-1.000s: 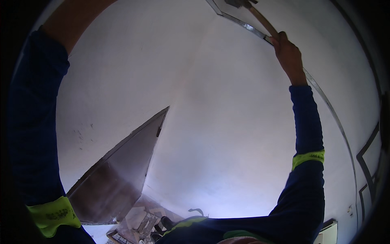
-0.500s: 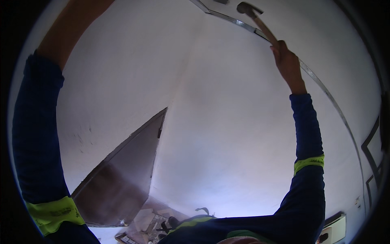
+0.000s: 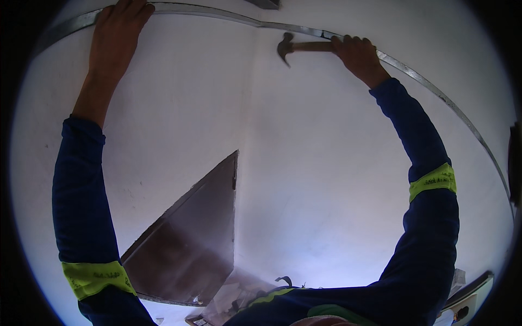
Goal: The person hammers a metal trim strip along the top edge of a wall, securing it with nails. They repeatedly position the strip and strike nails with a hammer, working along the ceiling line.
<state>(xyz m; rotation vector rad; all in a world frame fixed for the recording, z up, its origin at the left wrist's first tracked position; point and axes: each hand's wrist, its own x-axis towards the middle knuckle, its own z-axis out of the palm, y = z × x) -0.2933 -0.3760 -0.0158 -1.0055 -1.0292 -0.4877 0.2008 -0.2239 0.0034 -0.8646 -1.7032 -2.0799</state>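
Our right hand (image 3: 359, 57) wraps the hammer (image 3: 310, 46), its handle nearly level, head leftward near the corner (image 3: 252, 70), just below the strip (image 3: 217, 14). Our left hand (image 3: 117, 41), farther off, bends its fingers at the strip; whether it grips, we cannot tell. Wall (image 3: 315, 146) spreads below, the door (image 3: 190, 233) lower left.

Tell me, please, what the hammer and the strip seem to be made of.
The hammer has a matte brown handle, probably wood, and a dark, dull clawed head, likely steel. The strip looks like bare metal, from its silvery glints.
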